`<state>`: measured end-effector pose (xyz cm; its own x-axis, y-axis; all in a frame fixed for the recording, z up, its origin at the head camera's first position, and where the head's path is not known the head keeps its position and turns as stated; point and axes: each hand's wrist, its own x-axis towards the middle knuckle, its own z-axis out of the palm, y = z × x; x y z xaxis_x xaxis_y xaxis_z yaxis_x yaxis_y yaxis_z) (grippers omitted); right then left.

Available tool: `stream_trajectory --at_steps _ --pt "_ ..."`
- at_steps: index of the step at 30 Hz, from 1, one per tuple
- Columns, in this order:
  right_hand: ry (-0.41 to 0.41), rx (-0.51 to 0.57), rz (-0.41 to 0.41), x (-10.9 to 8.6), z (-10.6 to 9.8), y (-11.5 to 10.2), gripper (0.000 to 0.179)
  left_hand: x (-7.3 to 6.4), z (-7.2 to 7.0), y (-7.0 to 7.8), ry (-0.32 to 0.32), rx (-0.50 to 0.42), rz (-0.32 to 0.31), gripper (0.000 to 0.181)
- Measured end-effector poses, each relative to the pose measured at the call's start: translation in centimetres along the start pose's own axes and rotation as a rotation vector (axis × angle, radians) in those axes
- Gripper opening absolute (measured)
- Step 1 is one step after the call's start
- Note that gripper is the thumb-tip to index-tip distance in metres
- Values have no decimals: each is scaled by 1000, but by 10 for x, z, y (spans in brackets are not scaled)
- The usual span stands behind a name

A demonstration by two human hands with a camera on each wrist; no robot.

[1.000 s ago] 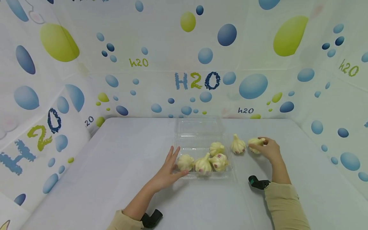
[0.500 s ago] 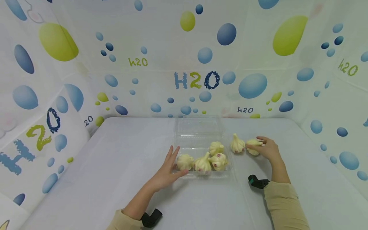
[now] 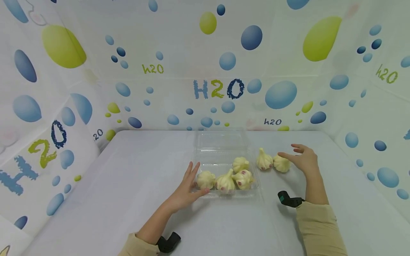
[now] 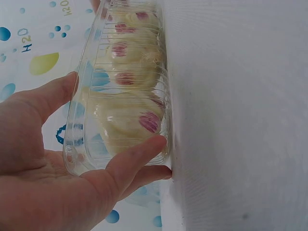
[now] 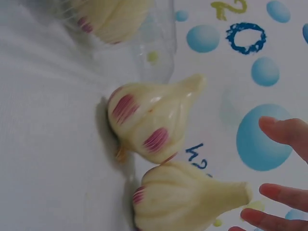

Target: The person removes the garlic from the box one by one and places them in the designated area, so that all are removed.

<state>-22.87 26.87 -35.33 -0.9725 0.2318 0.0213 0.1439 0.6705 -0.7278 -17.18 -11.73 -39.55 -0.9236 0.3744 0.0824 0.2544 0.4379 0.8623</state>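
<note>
A clear plastic clamshell container stands with its lid folded back and several garlic bulbs in its tray. My left hand touches the container's near left corner with spread, fairly straight fingers; the thumb lies against its ribbed front wall. Right of the container, one garlic bulb sits upright, its neck up. A second bulb sits close against it. My right hand hovers beside this second bulb, thumb and fingers apart, holding nothing. In the right wrist view, its fingertips are just off the bulb's neck.
The transparent lid lies back toward the patterned backdrop. A white cloth covers the table. Black wrist cameras hang below both forearms.
My right hand moved the outer bulb slightly left against its neighbour, then let go and drew back to the right. The left hand has stayed at the container.
</note>
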Motion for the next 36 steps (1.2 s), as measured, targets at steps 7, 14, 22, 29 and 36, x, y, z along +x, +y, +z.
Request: stream_trajectory --at_steps 7,14,22,29,36 --pt "47 93 -48 -12 -9 -22 81 -4 -2 16 0 -30 -52 84" --pt "20 229 -96 -16 -8 -34 76 0 0 1 -6 -30 -38 86" --pt "-66 312 -156 -24 -1 -49 73 1 0 2 -7 -26 -40 87" --pt "-145 335 -203 -16 16 -51 69 -1 -2 -1 3 10 -6 88" --pt "-259 355 -164 -20 26 -64 67 0 -1 -3 -15 -25 -35 89"
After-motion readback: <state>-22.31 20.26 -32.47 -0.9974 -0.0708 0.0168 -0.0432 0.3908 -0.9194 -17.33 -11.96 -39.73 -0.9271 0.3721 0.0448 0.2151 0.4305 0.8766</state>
